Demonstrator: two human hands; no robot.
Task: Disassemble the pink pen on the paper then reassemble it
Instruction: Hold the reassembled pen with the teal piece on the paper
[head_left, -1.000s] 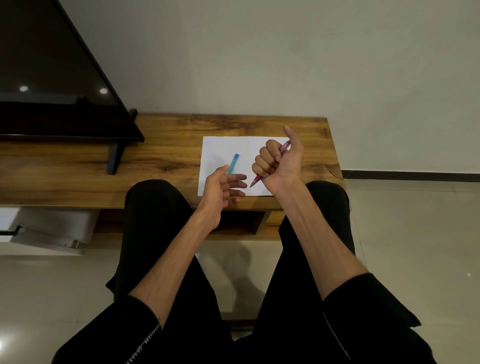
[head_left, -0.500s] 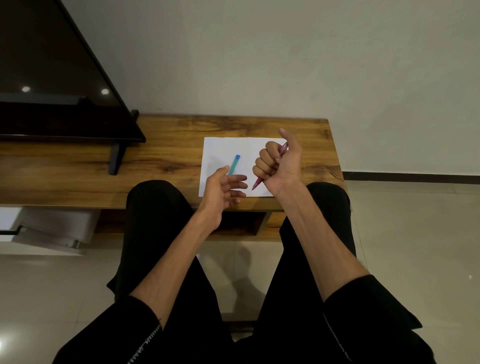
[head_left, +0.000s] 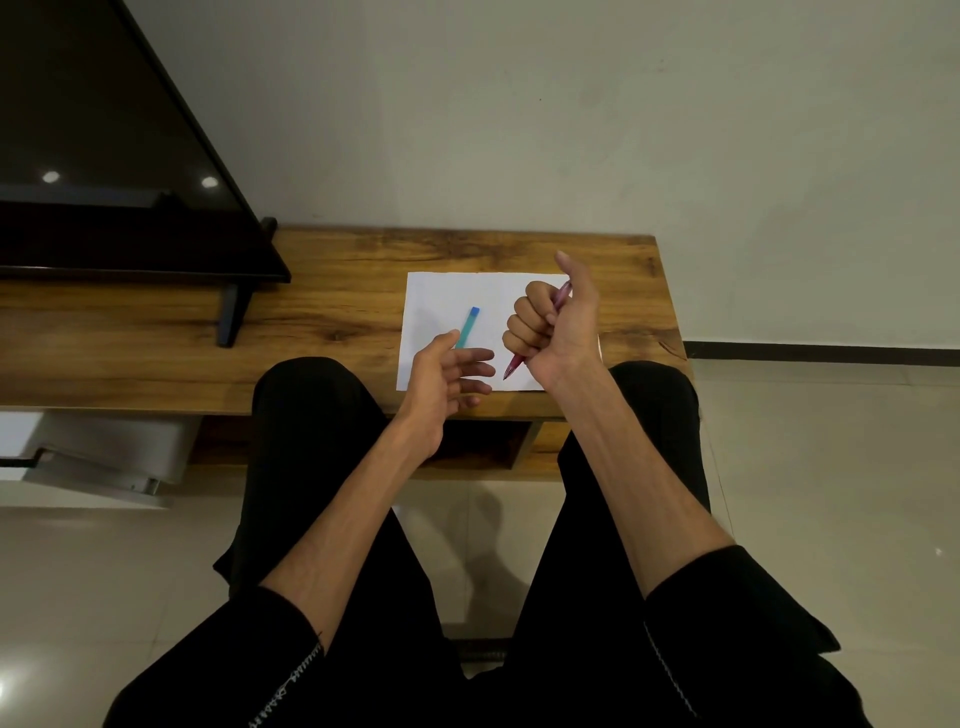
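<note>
My right hand (head_left: 558, 332) is closed in a fist around the pink pen (head_left: 514, 366), thumb raised; the pen's tip pokes out below the fist toward me and its back end shows near the thumb. The fist hovers over the right part of the white paper (head_left: 441, 296). My left hand (head_left: 447, 376) is beside it over the paper's near left corner, fingers spread and holding nothing. A teal and blue pen (head_left: 467, 326) lies on the paper just beyond my left thumb.
The paper lies on a wooden bench (head_left: 337, 291) against a pale wall. A dark TV (head_left: 104, 171) on a black stand (head_left: 231, 317) occupies the bench's left end. My knees in black trousers sit under the bench's front edge.
Both hands stay nearly where they were. My right fist has shifted very slightly with the pink pen still gripped.
</note>
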